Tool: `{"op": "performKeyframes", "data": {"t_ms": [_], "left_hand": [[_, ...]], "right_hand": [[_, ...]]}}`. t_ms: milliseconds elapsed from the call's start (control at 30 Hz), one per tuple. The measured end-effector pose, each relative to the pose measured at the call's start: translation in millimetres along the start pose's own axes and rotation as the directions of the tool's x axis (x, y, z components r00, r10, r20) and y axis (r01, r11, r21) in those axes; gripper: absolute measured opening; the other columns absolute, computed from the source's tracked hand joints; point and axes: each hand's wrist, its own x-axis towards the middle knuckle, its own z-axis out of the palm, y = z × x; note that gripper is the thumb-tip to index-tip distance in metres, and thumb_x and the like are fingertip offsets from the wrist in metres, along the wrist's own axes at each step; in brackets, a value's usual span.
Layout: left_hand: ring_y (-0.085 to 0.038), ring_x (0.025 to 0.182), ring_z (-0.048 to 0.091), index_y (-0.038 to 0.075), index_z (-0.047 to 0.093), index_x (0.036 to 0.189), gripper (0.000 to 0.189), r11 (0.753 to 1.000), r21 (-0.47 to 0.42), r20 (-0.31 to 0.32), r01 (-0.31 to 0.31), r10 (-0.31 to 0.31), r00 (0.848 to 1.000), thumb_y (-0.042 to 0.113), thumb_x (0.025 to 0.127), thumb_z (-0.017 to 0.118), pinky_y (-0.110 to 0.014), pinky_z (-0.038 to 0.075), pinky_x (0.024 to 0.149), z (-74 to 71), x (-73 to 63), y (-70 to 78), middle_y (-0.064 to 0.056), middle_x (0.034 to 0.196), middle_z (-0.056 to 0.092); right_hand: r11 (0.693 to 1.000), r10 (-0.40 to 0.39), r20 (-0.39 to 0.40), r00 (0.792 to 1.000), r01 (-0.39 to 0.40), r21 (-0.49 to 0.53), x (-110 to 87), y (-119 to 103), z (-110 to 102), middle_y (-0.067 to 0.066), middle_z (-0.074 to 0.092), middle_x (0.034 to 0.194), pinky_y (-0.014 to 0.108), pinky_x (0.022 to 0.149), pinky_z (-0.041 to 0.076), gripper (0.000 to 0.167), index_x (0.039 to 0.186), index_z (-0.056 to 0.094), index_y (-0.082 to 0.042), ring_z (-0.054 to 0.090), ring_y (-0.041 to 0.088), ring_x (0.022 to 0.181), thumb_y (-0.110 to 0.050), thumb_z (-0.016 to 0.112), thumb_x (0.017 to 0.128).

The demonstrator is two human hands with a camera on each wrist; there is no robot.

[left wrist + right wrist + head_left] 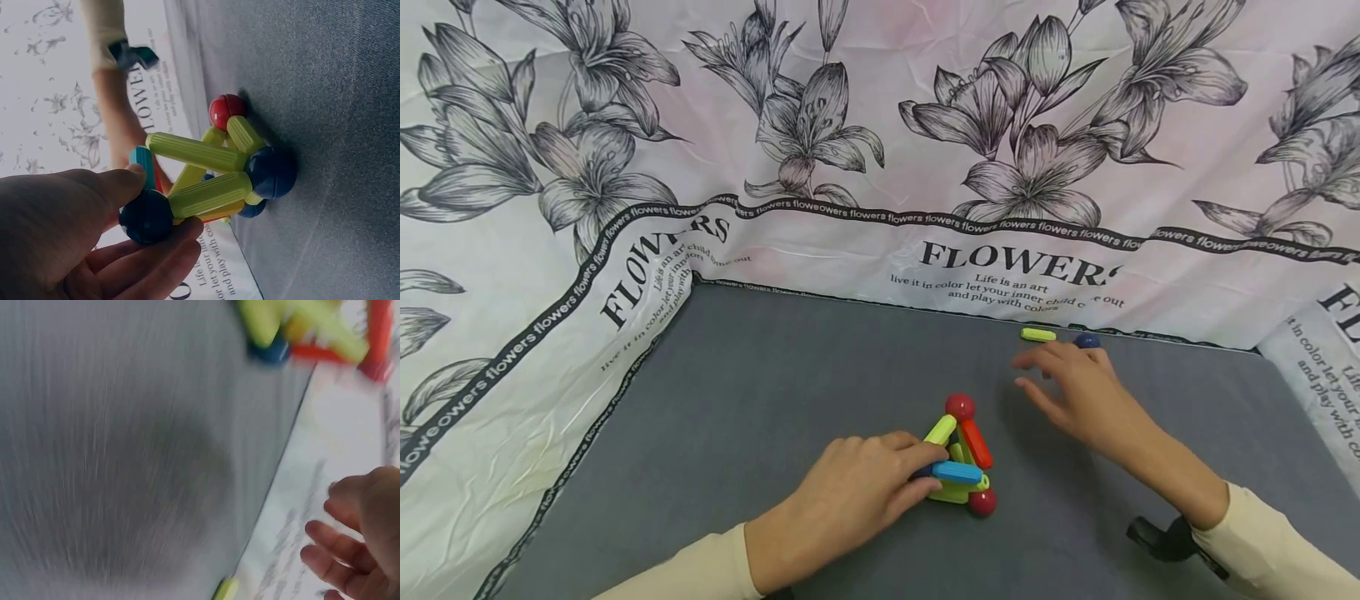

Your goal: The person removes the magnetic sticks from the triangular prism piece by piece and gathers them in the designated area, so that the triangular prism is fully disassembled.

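My left hand (853, 483) pinches a dark blue ball (147, 217) of a small frame built from plastic building sticks and balls. That frame has lime-green sticks (211, 195), a light blue stick (957, 472), a red stick (976, 442) and red balls (960, 407). Another dark blue ball (271, 172) sits low on it, near the cloth. My right hand (1075, 392) is above the cloth to the right of the frame, its fingers loosely bent and holding nothing. The right wrist view is blurred.
At the back of the grey cloth (790, 358) lie a loose lime-green stick (1038, 335) and a blue ball (1087, 341), the ball partly hidden by my right hand. A flower-printed sheet (865, 250) rises behind and at the sides.
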Motion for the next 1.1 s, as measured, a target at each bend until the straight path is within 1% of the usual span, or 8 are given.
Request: {"op": "performKeyframes", "data": {"t_ms": [167, 300, 433, 533, 733, 900, 967, 1100], "left_hand": [[-0.007, 0.086, 0.073, 0.027, 0.066, 0.139, 0.037, 1.000, 0.008, 0.005, 0.009, -0.009, 1.000, 0.042, 0.105, 0.066, -0.026, 0.057, 0.060, 0.0, -0.9, -0.8, 0.005, 0.118, 0.074], [-0.003, 0.065, 0.062, 0.016, 0.058, 0.134, 0.043, 0.998, -0.018, 0.012, 0.061, -0.060, 0.998, 0.044, 0.103, 0.069, -0.022, 0.050, 0.052, 0.1, -2.8, -1.1, 0.006, 0.096, 0.072], [-0.001, 0.053, 0.047, 0.013, 0.051, 0.117, 0.039, 0.990, -0.096, 0.038, 0.108, -0.104, 0.994, 0.044, 0.102, 0.070, -0.020, 0.041, 0.047, 0.2, -6.5, -3.4, 0.010, 0.078, 0.057], [-0.001, 0.054, 0.047, 0.014, 0.049, 0.113, 0.035, 0.985, -0.140, 0.050, 0.097, -0.091, 0.995, 0.040, 0.103, 0.069, -0.019, 0.039, 0.047, 0.3, -7.8, -5.2, 0.011, 0.078, 0.053], [-0.003, 0.059, 0.048, 0.016, 0.050, 0.111, 0.027, 0.983, -0.176, 0.068, 0.057, -0.045, 0.997, 0.035, 0.103, 0.068, -0.017, 0.041, 0.050, 0.2, -7.9, -6.1, 0.010, 0.084, 0.052], [-0.003, 0.059, 0.049, 0.017, 0.051, 0.109, 0.029, 0.989, -0.137, 0.052, 0.051, -0.044, 0.998, 0.037, 0.101, 0.070, -0.017, 0.040, 0.050, -1.2, -8.1, -6.0, 0.010, 0.085, 0.055], [-0.003, 0.058, 0.048, 0.017, 0.051, 0.107, 0.030, 0.991, -0.126, 0.042, 0.047, -0.042, 0.998, 0.038, 0.100, 0.070, -0.017, 0.039, 0.049, -2.4, -7.7, -5.8, 0.010, 0.083, 0.054], [-0.003, 0.057, 0.047, 0.016, 0.050, 0.106, 0.031, 0.991, -0.128, 0.023, 0.032, -0.030, 0.999, 0.038, 0.099, 0.071, -0.016, 0.039, 0.048, -3.2, -6.8, -4.8, 0.010, 0.080, 0.051]], "right_hand": [[0.989, -0.079, -0.038, 0.996, 0.083, 0.122, -17.7, -43.4, -15.0, -0.011, 0.071, 0.116, 0.044, 0.093, 0.035, 0.028, 0.117, 0.074, -0.025, 0.064, 0.011, 0.099, -0.019, 0.084, 0.091], [0.974, -0.150, -0.059, 0.987, 0.158, 0.165, -26.0, -73.1, -20.8, -0.017, 0.068, 0.119, 0.039, 0.096, 0.035, 0.031, 0.120, 0.073, -0.029, 0.062, 0.007, 0.107, -0.025, 0.084, 0.092], [0.956, -0.248, -0.100, 0.964, 0.260, 0.133, -28.6, -95.8, -16.3, -0.015, 0.067, 0.117, 0.039, 0.096, 0.035, 0.026, 0.121, 0.073, -0.027, 0.061, 0.008, 0.105, -0.037, 0.078, 0.098], [0.943, -0.313, -0.127, 0.941, 0.324, 0.076, -28.6, -106.4, -9.6, -0.013, 0.068, 0.113, 0.039, 0.094, 0.037, 0.028, 0.119, 0.073, -0.023, 0.060, 0.010, 0.100, -0.046, 0.064, 0.106], [0.929, -0.371, -0.134, 0.919, 0.369, -0.038, -30.4, -118.6, 5.1, -0.009, 0.069, 0.105, 0.041, 0.093, 0.042, 0.046, 0.113, 0.075, -0.018, 0.061, 0.015, 0.096, -0.053, 0.044, 0.112], [0.916, -0.400, -0.131, 0.907, 0.394, -0.074, -29.4, -124.3, 12.7, -0.006, 0.070, 0.106, 0.042, 0.092, 0.044, 0.036, 0.114, 0.074, -0.016, 0.062, 0.016, 0.095, -0.047, 0.058, 0.108], [0.915, -0.403, -0.127, 0.906, 0.394, -0.090, -28.6, -125.4, 13.6, -0.005, 0.070, 0.106, 0.043, 0.091, 0.045, 0.031, 0.115, 0.073, -0.015, 0.062, 0.017, 0.095, -0.043, 0.070, 0.102], [0.915, -0.392, -0.098, 0.915, 0.377, -0.143, -29.8, -127.1, 13.5, -0.004, 0.070, 0.104, 0.043, 0.093, 0.046, 0.038, 0.114, 0.071, -0.015, 0.063, 0.019, 0.095, -0.038, 0.087, 0.088]]}}
